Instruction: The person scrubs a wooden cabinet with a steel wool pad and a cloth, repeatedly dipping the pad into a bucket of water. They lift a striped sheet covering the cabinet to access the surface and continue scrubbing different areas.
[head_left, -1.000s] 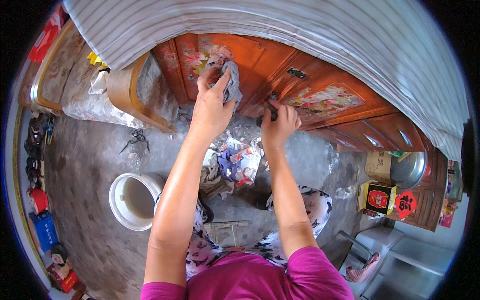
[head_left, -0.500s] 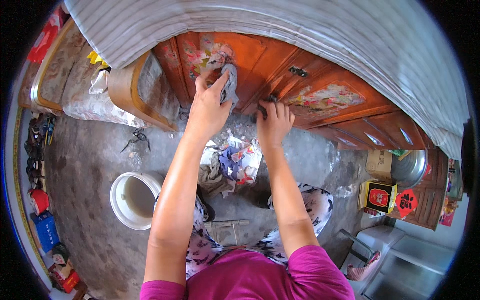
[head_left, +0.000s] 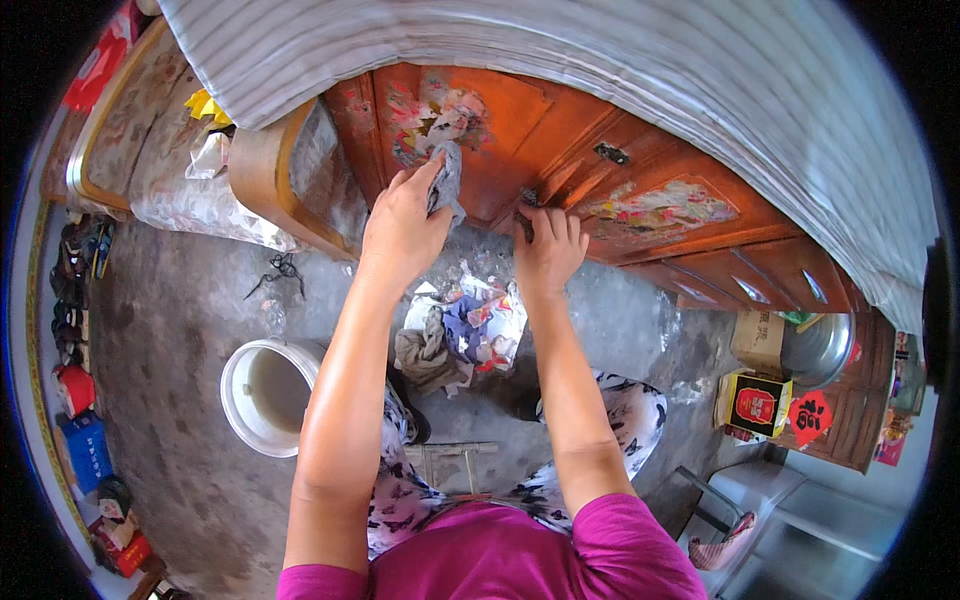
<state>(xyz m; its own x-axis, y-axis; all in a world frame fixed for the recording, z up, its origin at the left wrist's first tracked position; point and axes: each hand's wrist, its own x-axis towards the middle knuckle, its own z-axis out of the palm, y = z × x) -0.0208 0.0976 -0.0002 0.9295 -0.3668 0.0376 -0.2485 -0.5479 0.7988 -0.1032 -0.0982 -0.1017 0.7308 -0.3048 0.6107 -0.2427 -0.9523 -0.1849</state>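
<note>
Cloth (head_left: pixel 450 180) looks grey, crumpled and loosely bunched.

A stained grey floor (head_left: pixel 170 350), littered toward its far edge.
Torn paper scraps (head_left: pixel 505 318) lie with a brown-grey cloth (head_left: pixel 424 356) and a purple-blue cloth (head_left: pixel 461 325) near the red-brown cabinet (head_left: pixel 510 120) along the far edge; leftward, a black cord (head_left: pixel 284 268) lies tangled and a white bucket (head_left: pixel 236 400) holds murky liquid (head_left: pixel 277 388); shoes (head_left: pixel 72 262) line the left edge.

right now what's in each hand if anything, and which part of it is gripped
Left hand: a grey cloth, gripped at its left side between thumb and fingers. Right hand: cannot tell whether it holds anything.
</note>
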